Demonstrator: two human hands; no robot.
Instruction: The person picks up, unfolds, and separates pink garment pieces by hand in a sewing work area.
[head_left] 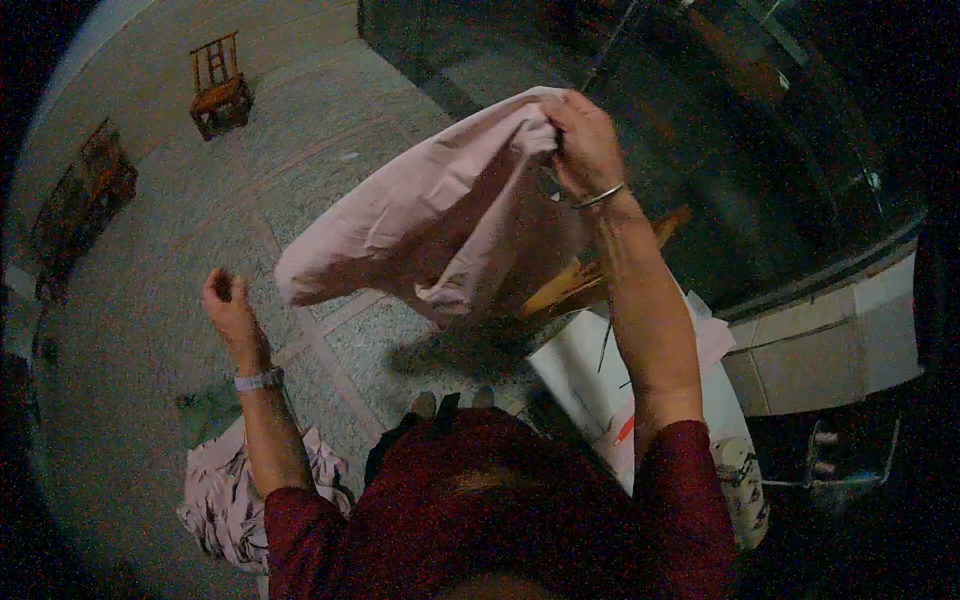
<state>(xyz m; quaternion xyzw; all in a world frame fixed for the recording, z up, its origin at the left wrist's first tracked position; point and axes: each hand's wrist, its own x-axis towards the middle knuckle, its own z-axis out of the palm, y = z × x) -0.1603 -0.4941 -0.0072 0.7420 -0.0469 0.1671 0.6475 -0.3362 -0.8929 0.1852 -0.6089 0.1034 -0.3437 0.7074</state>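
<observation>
A pale pink piece of fabric (400, 220) hangs in the air in front of me, spread out to the left with loose folds below. My right hand (585, 140), with a bangle at the wrist, is raised and closed on its upper right edge. Off to the left, my left hand (232, 315) is apart from the fabric; its fingers curl loosely with a gap at the thumb, and nothing shows in them. A heap of crumpled pink fabric (215, 500) lies below my left forearm.
At my right is a white tabletop (575, 355) with a small red item (625, 430) on it. A wooden piece (560, 290) shows behind the fabric. Thread spools (825, 450) stand at the right. A wooden chair (220, 95) is by the far wall.
</observation>
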